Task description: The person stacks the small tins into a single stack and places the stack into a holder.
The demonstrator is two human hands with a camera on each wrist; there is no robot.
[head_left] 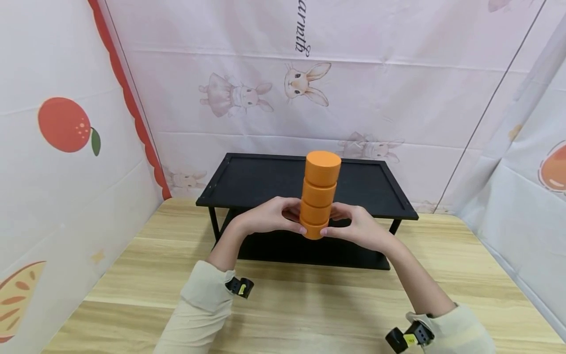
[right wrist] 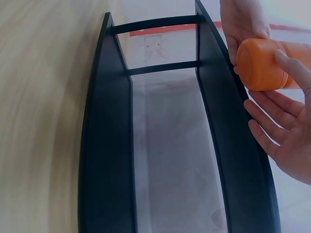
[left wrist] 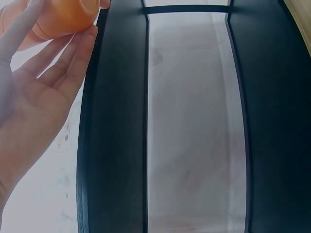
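Observation:
An orange cylinder (head_left: 319, 195) with a flat top and several grooved sections stands nearly upright between my two hands, leaning slightly right at its top. Whether it is one piece or a stack I cannot tell. My left hand (head_left: 274, 215) grips its lower part from the left, thumb on the near side. From the right, my right hand (head_left: 360, 227) holds the same lower part, thumb also in front. The cylinder's rounded lower end (right wrist: 260, 64) shows in the right wrist view. In the left wrist view, the cylinder (left wrist: 63, 17) is cut off by the frame's upper edge.
Behind and below the hands stands a black two-tier rack (head_left: 269, 179), its lower shelf (head_left: 309, 250) partly hidden by them. It rests on a light wooden table (head_left: 274, 314). Printed cloth (head_left: 177, 73) hangs behind and at both sides.

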